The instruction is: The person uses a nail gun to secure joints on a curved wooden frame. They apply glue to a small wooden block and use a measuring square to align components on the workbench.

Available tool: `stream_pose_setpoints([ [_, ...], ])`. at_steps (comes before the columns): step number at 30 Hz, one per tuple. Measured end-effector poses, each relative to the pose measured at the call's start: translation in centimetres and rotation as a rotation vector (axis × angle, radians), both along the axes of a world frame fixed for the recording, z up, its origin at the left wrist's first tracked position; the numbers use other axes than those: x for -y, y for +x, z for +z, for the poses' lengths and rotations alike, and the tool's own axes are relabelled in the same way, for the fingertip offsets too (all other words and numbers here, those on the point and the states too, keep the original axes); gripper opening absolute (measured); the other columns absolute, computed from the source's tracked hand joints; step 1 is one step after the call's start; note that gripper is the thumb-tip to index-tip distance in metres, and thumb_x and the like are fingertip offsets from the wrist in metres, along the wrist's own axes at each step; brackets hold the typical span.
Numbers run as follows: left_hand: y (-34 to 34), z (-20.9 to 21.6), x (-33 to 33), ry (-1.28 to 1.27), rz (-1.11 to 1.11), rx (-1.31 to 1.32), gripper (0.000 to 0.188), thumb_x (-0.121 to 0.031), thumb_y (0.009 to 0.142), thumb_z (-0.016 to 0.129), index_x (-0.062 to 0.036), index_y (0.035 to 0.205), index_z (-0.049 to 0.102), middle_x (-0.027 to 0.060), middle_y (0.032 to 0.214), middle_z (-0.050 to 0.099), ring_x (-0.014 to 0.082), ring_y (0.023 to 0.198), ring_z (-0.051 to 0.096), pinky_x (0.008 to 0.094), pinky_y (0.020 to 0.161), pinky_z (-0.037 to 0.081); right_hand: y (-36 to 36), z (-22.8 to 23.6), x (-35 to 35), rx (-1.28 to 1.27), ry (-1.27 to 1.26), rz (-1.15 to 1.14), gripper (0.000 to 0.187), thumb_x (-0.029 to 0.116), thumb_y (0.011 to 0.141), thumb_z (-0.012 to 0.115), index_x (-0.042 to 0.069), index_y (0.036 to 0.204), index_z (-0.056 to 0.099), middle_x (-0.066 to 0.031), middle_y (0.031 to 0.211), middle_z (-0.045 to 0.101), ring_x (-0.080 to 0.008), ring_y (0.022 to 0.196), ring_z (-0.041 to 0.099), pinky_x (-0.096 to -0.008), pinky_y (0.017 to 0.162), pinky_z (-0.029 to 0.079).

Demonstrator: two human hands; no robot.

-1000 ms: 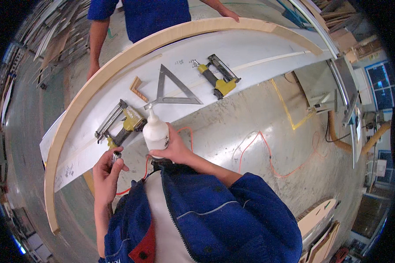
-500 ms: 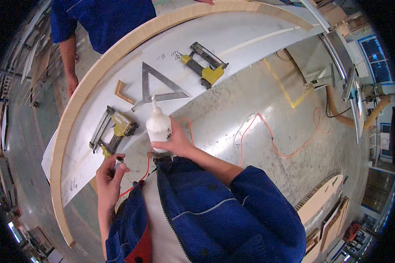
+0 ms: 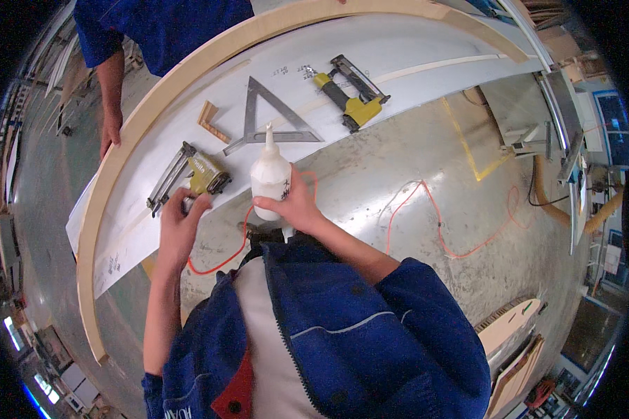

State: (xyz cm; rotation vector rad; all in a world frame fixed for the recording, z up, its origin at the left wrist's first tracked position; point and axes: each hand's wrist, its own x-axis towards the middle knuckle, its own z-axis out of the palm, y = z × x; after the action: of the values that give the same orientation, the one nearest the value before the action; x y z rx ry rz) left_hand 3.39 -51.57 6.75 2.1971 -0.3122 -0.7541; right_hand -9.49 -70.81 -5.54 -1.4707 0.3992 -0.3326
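Note:
My right hand is wrapped round a white plastic squeeze bottle with a pointed nozzle, held upright at the table's near edge. In my left hand a small silver metal hose fitting is pinched between thumb and fingers. That hand is at the handle end of a yellow-green nail gun on the table, covering the handle; whether fitting and gun are joined cannot be told. Beyond the bottle lie a metal set square and a small L-shaped wooden piece. A second nail gun rests farther right.
A long curved wooden strip stands along the far side of the white table. Across it, a person in blue has a hand on the strip. An orange-red air hose loops over the floor. Machinery stands at right.
My left hand has moved forward with the hose fitting to the nearer nail gun's handle. The bottle is raised slightly farther forward in my right hand. The view has shifted a little.

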Motion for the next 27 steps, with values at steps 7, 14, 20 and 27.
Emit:
stream_pose_setpoints([
  [7,-1.1,-2.3,2.6,-0.216,-0.243,0.250,0.041,-0.021,0.081,0.079,-0.0018,0.113,0.063,0.0054,0.096,0.066,0.0117,0.087,0.058,0.0276,0.078,0.048,3.8,1.7,-2.2,0.032,0.366,0.004,0.068,0.018,0.076,0.083,0.003,0.131,0.044,-0.0097,0.119,0.060,-0.0187,0.110,0.059,-0.0357,0.094,0.048],
  [14,2.8,-3.5,-3.2,-0.242,-0.094,0.178,0.048,-0.022,0.078,0.081,-0.0001,0.116,0.062,0.0049,0.089,0.064,0.0077,0.072,0.055,0.0249,0.062,0.047,6.3,4.5,-2.9,0.028,0.303,0.068,0.067,0.015,0.076,0.083,0.006,0.132,0.046,-0.0072,0.121,0.060,-0.0191,0.109,0.061,-0.0364,0.093,0.051],
  [20,1.6,-3.8,-3.3,-0.172,-0.076,0.307,0.045,-0.013,0.076,0.081,0.0003,0.114,0.061,0.0051,0.090,0.066,0.0098,0.072,0.056,0.0260,0.066,0.047,8.5,3.2,-4.0,0.132,-0.056,0.094,0.072,0.021,0.068,0.087,0.006,0.126,0.047,-0.0084,0.117,0.058,-0.0183,0.110,0.057,-0.0353,0.095,0.046],
  [27,1.8,-5.3,-4.3,-0.137,-0.079,0.199,0.031,-0.010,0.082,0.074,0.0008,0.109,0.064,0.0051,0.080,0.062,0.0097,0.069,0.054,0.0271,0.065,0.046,9.8,-1.7,-0.6,0.083,-0.276,-0.010,0.072,0.015,0.068,0.086,0.007,0.126,0.044,-0.0084,0.117,0.057,-0.0173,0.111,0.056,-0.0343,0.096,0.045],
])
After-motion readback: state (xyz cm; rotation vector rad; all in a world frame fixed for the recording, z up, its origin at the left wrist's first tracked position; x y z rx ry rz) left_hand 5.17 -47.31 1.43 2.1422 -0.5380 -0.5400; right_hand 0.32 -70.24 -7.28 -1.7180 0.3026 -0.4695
